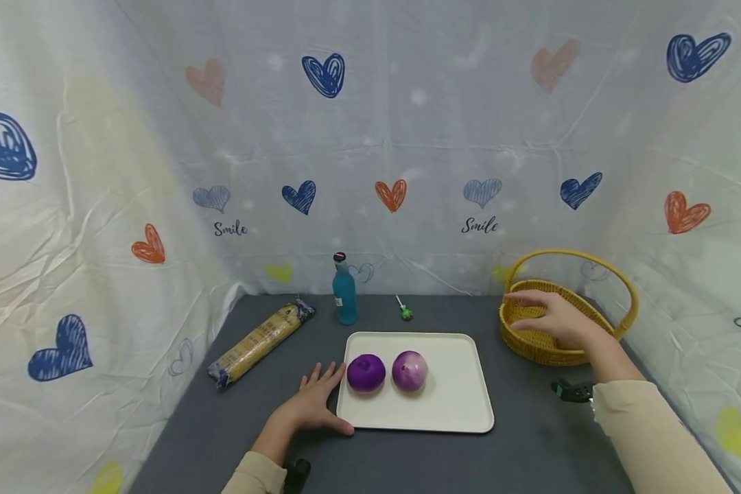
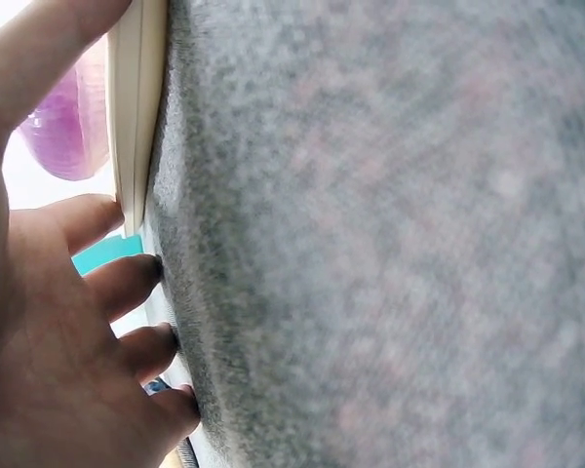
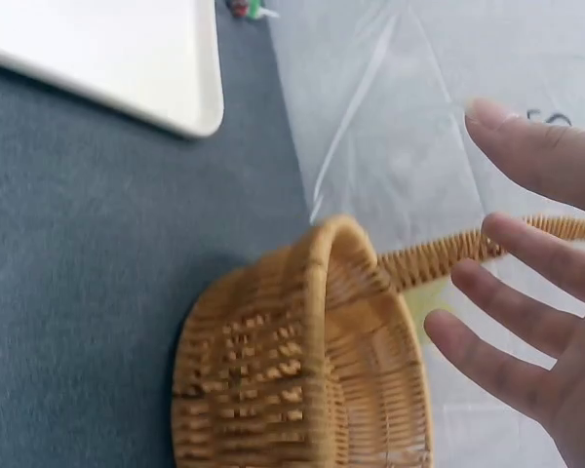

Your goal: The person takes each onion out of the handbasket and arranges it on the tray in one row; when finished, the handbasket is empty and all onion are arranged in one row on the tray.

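Tray (image 1: 451,384) sits mid-worktop (image 1: 457,466), dark purple round item (image 1: 366,374) and onion (image 1: 410,371) on its left half. Left hand (image 1: 311,405): grip spread, touching tray's left edge, not clasping. Right hand (image 1: 549,319): grip released, nothing held, at the basket (image 1: 540,354); contact unclear. Step reads as steadying tray, reaching to basket. Grasping there would need fingers curled in. Worktop dark grey; heart-print sheeting (image 1: 370,123) behind and both sides.
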The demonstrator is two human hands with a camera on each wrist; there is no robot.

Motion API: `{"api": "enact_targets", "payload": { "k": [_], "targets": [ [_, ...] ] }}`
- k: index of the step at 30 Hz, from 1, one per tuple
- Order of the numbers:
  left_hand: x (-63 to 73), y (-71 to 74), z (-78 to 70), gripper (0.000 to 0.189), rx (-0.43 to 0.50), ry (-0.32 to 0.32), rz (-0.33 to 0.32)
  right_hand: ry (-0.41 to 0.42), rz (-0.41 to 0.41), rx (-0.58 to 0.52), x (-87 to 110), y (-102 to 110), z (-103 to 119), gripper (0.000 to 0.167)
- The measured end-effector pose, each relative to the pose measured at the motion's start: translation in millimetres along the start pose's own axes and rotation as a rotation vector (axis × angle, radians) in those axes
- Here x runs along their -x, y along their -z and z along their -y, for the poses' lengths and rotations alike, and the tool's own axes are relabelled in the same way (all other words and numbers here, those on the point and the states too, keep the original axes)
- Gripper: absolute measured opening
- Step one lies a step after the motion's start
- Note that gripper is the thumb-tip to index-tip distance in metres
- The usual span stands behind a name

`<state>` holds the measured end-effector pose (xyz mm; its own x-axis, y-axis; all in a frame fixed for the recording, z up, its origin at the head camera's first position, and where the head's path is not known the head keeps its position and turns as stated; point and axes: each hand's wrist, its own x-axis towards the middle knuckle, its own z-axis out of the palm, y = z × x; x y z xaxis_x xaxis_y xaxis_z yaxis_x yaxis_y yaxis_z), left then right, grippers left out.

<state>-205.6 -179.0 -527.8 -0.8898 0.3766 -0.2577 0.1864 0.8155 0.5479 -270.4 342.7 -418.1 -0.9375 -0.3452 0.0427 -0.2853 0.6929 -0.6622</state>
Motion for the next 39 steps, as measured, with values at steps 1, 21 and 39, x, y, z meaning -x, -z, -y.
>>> {"api": "enact_targets", "payload": {
  "k": [1, 21, 39],
  "targets": [
    [0.2, 0.5, -0.1, 0.129, 0.002, 0.002, -0.001, -0.007, 0.001, 0.005, 0.2, 2.2, -3.2, 0.064],
    [-2.0, -1.3, 0.7, 0.129, -0.015, 0.003, 0.013, -0.124, 0.041, 0.044, 10.9, 46.4, -54.6, 0.071],
    [-0.2, 2.6, -2.3, 0.129, -0.024, 0.006, 0.002, -0.285, 0.120, -0.024, 11.9, 47.5, -71.4, 0.067]
  ]
}}
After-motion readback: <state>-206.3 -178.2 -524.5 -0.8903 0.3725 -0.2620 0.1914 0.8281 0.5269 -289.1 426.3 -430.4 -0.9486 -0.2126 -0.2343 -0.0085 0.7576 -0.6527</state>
